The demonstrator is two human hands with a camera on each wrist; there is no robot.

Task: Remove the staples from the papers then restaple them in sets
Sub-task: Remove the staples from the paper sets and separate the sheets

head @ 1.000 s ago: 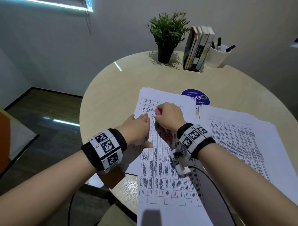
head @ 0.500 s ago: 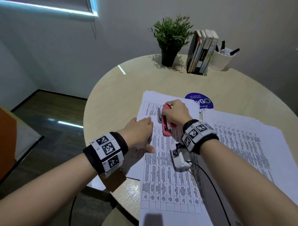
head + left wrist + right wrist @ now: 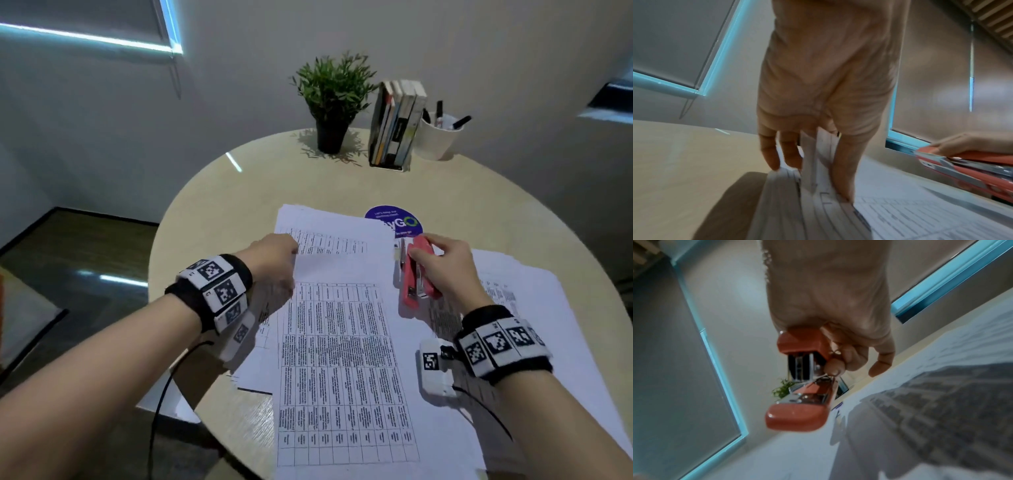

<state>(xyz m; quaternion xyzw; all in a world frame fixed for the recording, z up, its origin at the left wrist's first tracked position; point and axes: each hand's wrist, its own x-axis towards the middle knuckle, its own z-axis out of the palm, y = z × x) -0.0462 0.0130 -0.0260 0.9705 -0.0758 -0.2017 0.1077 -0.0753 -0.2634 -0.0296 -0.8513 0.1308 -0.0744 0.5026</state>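
Note:
Printed table sheets (image 3: 342,359) lie in a loose stack on the round table (image 3: 239,205). My left hand (image 3: 274,263) pinches the left edge of several sheets (image 3: 818,170) and lifts them off the stack. My right hand (image 3: 442,263) grips a red stapler (image 3: 416,274) above the papers, just right of the stack; its red body (image 3: 797,417) hangs open-mouthed below the fingers (image 3: 879,365). A second spread of papers (image 3: 534,308) lies under my right forearm.
At the back of the table stand a potted plant (image 3: 332,99), a row of books (image 3: 397,126) and a white cup of pens (image 3: 440,137). A blue round sticker (image 3: 390,219) shows beyond the papers. The table's left edge drops to dark floor (image 3: 85,260).
My right hand has carried the stapler off the page to the right and lifted it. My left hand has gone from resting flat on the sheets to pinching and lifting their left edge.

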